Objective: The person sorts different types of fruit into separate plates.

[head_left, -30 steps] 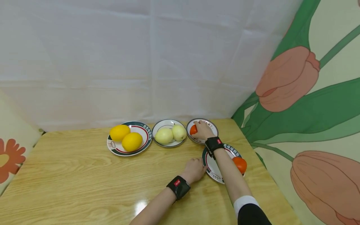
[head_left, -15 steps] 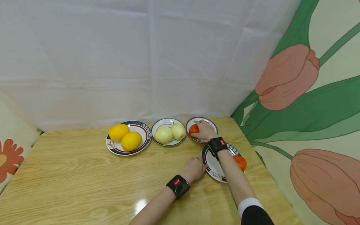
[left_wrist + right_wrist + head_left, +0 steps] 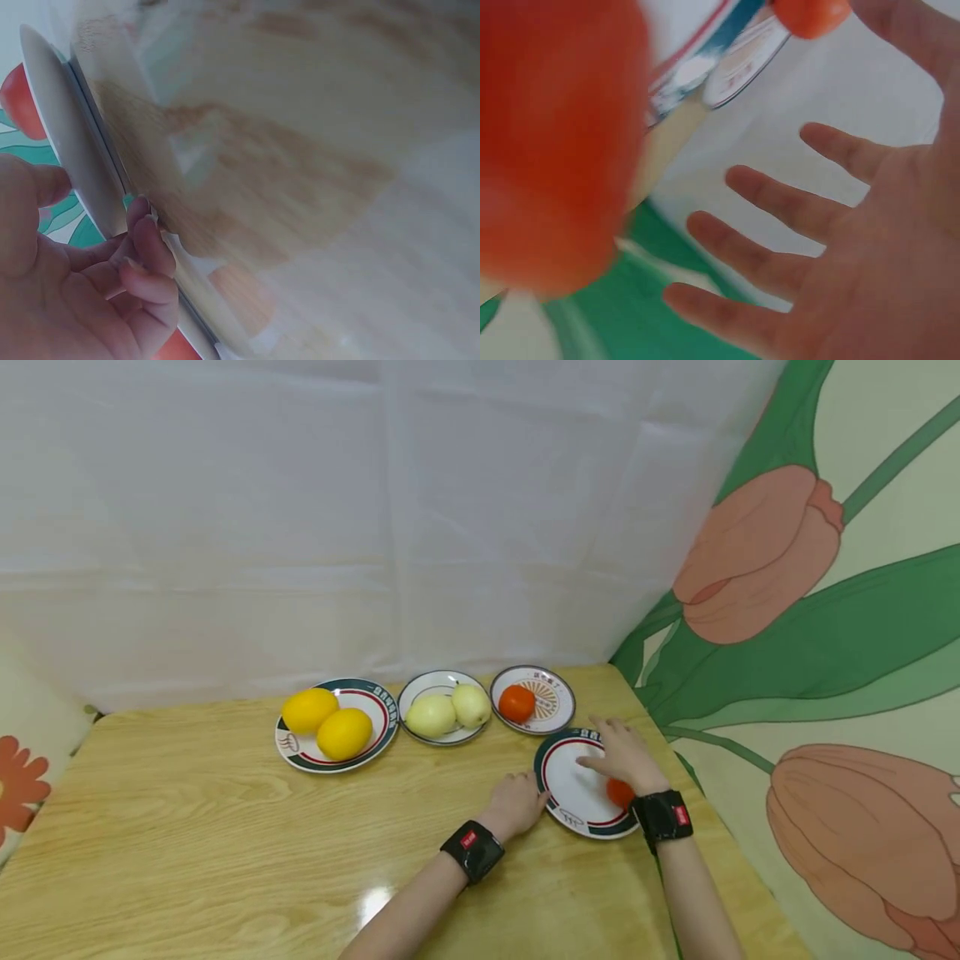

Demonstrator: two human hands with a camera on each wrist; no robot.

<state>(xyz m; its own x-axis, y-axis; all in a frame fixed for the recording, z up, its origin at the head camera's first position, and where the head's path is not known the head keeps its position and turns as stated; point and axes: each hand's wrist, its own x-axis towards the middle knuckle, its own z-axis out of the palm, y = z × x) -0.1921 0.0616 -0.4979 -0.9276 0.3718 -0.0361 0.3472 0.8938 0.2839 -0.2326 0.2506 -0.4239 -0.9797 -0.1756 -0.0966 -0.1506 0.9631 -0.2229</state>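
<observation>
My left hand (image 3: 513, 806) rests at the left edge of the large dark-rimmed plate (image 3: 558, 777). In the left wrist view its thumb touches the rim of the plate (image 3: 79, 142), and the other fingers curl close against the plate's lower side. With fingers spread and nothing held, my right hand (image 3: 626, 758) hovers over the right side of that plate. Beneath it, an orange-red tomato (image 3: 618, 792) on the plate is partly hidden by the hand and wrist. Another orange-red tomato (image 3: 517, 703) lies on the small patterned plate (image 3: 551, 697) behind.
Two pale green pears (image 3: 431, 717) share a small white plate (image 3: 411, 689) at the back middle. Left of it, two yellow lemon-like fruits (image 3: 345, 734) sit on a dark-rimmed plate (image 3: 382, 743). A white cloth (image 3: 300, 527) hangs behind the wooden table (image 3: 225, 860).
My right hand has let go of the tomato on the small back plate, drawn back toward me and right, and spread its fingers over the near plate's tomato. My left hand stays at the rim.
</observation>
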